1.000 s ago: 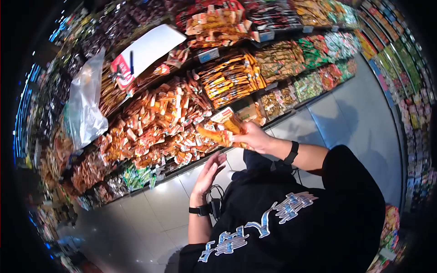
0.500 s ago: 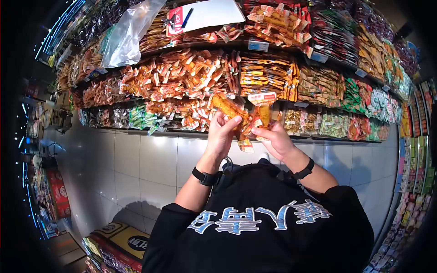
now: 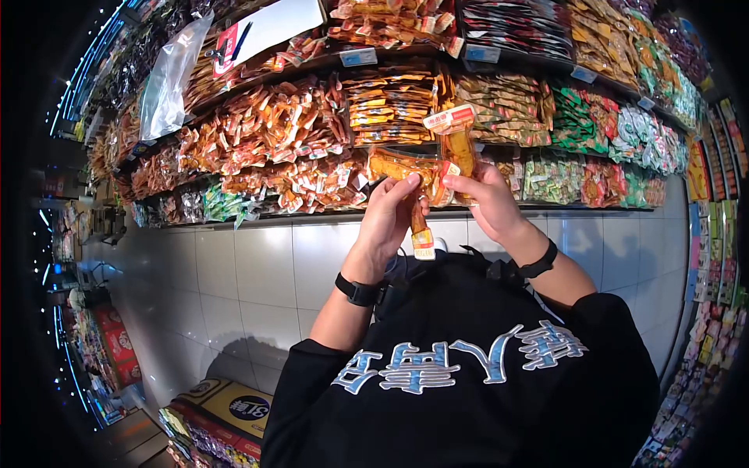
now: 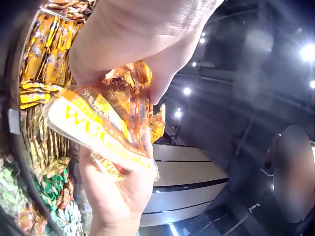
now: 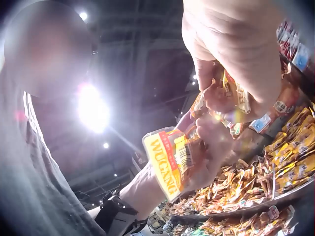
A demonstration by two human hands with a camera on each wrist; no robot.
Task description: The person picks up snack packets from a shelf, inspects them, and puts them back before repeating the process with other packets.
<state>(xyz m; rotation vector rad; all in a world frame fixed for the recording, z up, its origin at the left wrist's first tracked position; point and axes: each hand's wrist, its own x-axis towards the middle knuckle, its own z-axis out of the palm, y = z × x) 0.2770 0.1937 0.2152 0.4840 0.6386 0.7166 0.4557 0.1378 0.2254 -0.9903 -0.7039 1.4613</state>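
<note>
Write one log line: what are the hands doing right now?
left hand: grips orange plastic snack packet | right hand: pinches upright orange packet with red-white top | behind: stocked snack shelf

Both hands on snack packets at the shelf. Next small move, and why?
Probably tighten the grip on the dangling packet first: it hangs below, between the left hand, which holds a crosswise orange packet, and the right hand, which holds an upright packet, and it looks loosely held.
</note>
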